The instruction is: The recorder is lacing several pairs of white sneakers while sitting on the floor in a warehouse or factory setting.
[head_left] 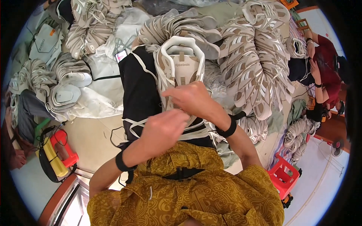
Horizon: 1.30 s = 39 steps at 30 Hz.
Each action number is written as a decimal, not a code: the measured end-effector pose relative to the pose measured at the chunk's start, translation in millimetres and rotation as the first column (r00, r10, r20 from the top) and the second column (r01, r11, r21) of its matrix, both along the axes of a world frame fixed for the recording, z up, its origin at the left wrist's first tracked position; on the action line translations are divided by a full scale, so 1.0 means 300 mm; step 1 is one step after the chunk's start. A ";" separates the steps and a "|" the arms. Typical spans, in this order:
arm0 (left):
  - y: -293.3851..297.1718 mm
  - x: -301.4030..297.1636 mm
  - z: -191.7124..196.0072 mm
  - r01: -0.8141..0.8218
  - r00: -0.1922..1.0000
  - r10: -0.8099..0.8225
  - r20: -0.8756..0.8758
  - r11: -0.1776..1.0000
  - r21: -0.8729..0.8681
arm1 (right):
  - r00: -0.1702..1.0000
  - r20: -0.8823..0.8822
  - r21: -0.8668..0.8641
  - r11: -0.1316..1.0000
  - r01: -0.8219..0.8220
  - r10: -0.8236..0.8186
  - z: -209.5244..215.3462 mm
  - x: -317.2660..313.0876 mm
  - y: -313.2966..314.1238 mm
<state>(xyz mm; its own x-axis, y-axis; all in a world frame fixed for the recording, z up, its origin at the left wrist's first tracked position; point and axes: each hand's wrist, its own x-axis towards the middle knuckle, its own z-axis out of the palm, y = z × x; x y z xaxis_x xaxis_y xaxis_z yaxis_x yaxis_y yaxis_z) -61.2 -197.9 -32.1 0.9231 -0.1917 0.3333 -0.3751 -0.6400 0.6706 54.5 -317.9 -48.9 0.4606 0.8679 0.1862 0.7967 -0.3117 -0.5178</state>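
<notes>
you have one beige-and-white shoe upper (pixel 180 67) lying flat on the black cloth (pixel 137 90) in the middle of the table (pixel 90 137), its collar toward the far edge. your right hand (pixel 190 98) rests on its lower half with fingers curled and pinching at the lace area, though what exactly sits between the fingertips is hidden. your left hand (pixel 163 130) is closed just below it, near the white straps (pixel 190 132) at the near end of the upper; i cannot tell whether it grips one. judging by this, the piece looks only partly worked: the top eyelets show bare and loose ends trail over the cloth. a big heap of uppers (pixel 252 64) fills the far right side of the table, and smaller stacks (pixel 68 81) lie toward the left edge.
</notes>
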 end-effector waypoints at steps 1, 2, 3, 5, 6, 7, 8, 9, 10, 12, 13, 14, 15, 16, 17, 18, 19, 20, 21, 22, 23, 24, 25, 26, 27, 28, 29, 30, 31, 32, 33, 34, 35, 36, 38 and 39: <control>0.027 -0.002 -0.001 -0.059 0.998 0.056 -0.020 0.983 -0.173 | 0.994 -0.108 0.043 0.999 0.003 0.002 -0.002 -0.005 -0.020; 0.060 0.000 0.023 -0.197 0.933 0.090 -0.347 0.938 -0.286 | 0.977 -0.215 0.087 0.996 0.011 0.008 -0.002 -0.011 -0.041; 0.096 0.001 0.046 -0.364 0.766 0.072 -0.639 0.868 -0.339 | 0.976 -0.217 0.089 0.996 0.007 0.013 0.007 -0.023 -0.059; 0.132 0.023 0.011 -0.410 0.677 -0.008 -0.736 0.826 -0.386 | 0.939 -0.309 0.250 0.966 -0.071 0.149 0.042 -0.061 -0.096; 0.131 0.029 -0.007 -0.481 0.622 -0.055 -0.781 0.760 -0.437 | 0.916 -0.352 0.344 0.937 -0.064 0.193 0.051 -0.096 -0.109; 0.128 0.035 -0.022 -0.551 0.568 -0.110 -0.815 0.685 -0.476 | 0.914 -0.355 0.346 0.936 -0.067 0.197 0.067 -0.122 -0.120; 0.114 0.046 -0.030 -0.557 0.540 -0.167 -0.825 0.665 -0.498 | 0.893 -0.336 0.357 0.918 -0.175 0.300 0.090 -0.141 -0.137; 0.101 0.060 -0.039 -0.555 0.539 -0.169 -0.825 0.665 -0.499 | 0.860 -0.315 0.365 0.888 -0.280 0.400 0.106 -0.151 -0.149; 0.091 0.073 -0.050 -0.580 0.521 -0.233 -0.821 0.610 -0.540 | 0.861 -0.316 0.364 0.889 -0.278 0.398 0.112 -0.156 -0.158; 0.073 0.096 -0.082 -0.612 0.494 -0.335 -0.802 0.521 -0.595 | 0.866 -0.265 0.252 0.897 -0.363 0.425 0.123 -0.164 -0.174; 0.071 0.094 -0.096 -0.609 0.494 -0.337 -0.802 0.524 -0.595 | 0.868 -0.264 0.252 0.898 -0.360 0.422 0.119 -0.167 -0.178; 0.072 0.094 -0.110 -0.612 0.520 -0.357 -0.776 0.478 -0.630 | 0.893 -0.267 0.212 0.926 -0.313 0.363 0.107 -0.168 -0.184; 0.076 0.092 -0.116 -0.613 0.547 -0.373 -0.749 0.430 -0.662 | 0.914 -0.268 0.173 0.949 -0.265 0.304 0.099 -0.169 -0.188; 0.081 0.086 -0.113 -0.613 0.547 -0.372 -0.750 0.433 -0.661 | 0.915 -0.266 0.177 0.948 -0.264 0.304 0.095 -0.165 -0.193; 0.085 0.075 -0.109 -0.592 0.582 -0.333 -0.742 0.452 -0.667 | 0.929 -0.310 0.183 0.971 -0.152 0.204 0.090 -0.155 -0.200; 0.085 0.062 -0.099 -0.571 0.617 -0.292 -0.730 0.472 -0.671 | 0.930 -0.353 0.186 0.982 -0.040 0.105 0.084 -0.144 -0.202; 0.078 0.038 -0.076 -0.571 0.616 -0.291 -0.732 0.475 -0.669 | 0.929 -0.354 0.189 0.981 -0.038 0.104 0.089 -0.128 -0.196; 0.059 0.011 -0.029 -0.447 0.634 -0.299 -0.713 0.610 -0.654 | 0.856 -0.516 0.159 0.978 0.132 -0.031 0.106 -0.106 -0.191; 0.040 -0.018 0.021 -0.313 0.654 -0.305 -0.692 0.724 -0.614 | 0.740 -0.656 0.106 0.953 0.284 -0.148 0.128 -0.082 -0.181; 0.018 -0.045 0.065 -0.160 0.684 -0.348 -0.641 0.786 -0.598 | 0.808 -0.555 0.053 0.960 0.273 -0.199 0.147 -0.062 -0.154; -0.009 -0.071 0.095 -0.003 0.704 -0.399 -0.588 0.826 -0.564 | 0.808 -0.554 0.053 0.959 0.277 -0.203 0.142 -0.056 -0.129; -0.041 -0.090 0.107 0.135 0.786 -0.429 -0.445 0.822 -0.553 | 0.845 -0.505 0.024 0.975 0.219 -0.177 0.135 -0.054 -0.102; -0.070 -0.103 0.116 0.269 0.838 -0.462 -0.289 0.812 -0.517 | 0.877 -0.456 -0.009 0.987 0.161 -0.148 0.127 -0.060 -0.078; -0.089 -0.113 0.113 0.296 0.837 -0.478 -0.268 0.806 -0.513 | 0.898 -0.423 0.008 0.991 0.135 -0.119 0.106 -0.070 -0.061; -0.090 -0.114 0.104 0.298 0.836 -0.479 -0.267 0.805 -0.513 | 0.898 -0.422 0.008 0.991 0.137 -0.121 0.066 -0.078 -0.060; -0.088 -0.115 0.095 0.299 0.837 -0.476 -0.269 0.810 -0.504 | 0.960 -0.268 0.143 0.982 0.120 -0.078 0.017 -0.087 -0.064; -0.076 -0.119 0.087 0.296 0.839 -0.471 -0.274 0.816 -0.496 | 0.993 -0.106 0.271 0.959 0.078 -0.051 0.002 -0.092 -0.058; -0.049 -0.111 0.085 0.332 0.798 -0.509 -0.322 0.818 -0.469 | 0.993 -0.108 0.270 0.960 0.080 -0.052 0.003 -0.094 -0.069; -0.029 -0.108 0.073 0.334 0.796 -0.512 -0.323 0.816 -0.471 | 0.997 -0.078 0.290 0.956 0.037 -0.015 0.020 -0.095 -0.089; -0.011 -0.111 0.056 -0.002 0.677 -0.466 -0.570 0.772 -0.635 | 0.999 -0.049 0.310 0.951 -0.006 0.022 0.044 -0.103 -0.103; 0.013 -0.109 0.035 -0.367 0.468 -0.464 -0.752 0.673 -0.643 | 0.998 -0.052 0.311 0.950 -0.004 0.021 0.072 -0.115 -0.110; 0.050 -0.096 0.000 -0.400 0.519 -0.427 -0.740 0.644 -0.652 | 0.987 -0.050 0.252 0.958 -0.136 0.154 0.105 -0.137 -0.119; 0.078 -0.074 -0.034 -0.429 0.568 -0.388 -0.726 0.613 -0.663 | 0.958 -0.056 0.191 0.945 -0.266 0.282 0.138 -0.164 -0.130; 0.090 -0.053 -0.060 -0.525 0.538 -0.416 -0.733 0.515 -0.678 | 0.911 -0.156 0.310 0.895 -0.322 0.382 0.162 -0.194 -0.137; 0.090 0.001 -0.083 -0.629 0.543 -0.439 -0.716 0.353 -0.693 | 0.844 -0.240 0.430 0.832 -0.351 0.480 0.195 -0.255 -0.148; 0.084 0.032 -0.089 -0.627 0.540 -0.441 -0.716 0.357 -0.693 | 0.761 -0.286 0.466 0.778 -0.420 0.582 0.205 -0.285 -0.147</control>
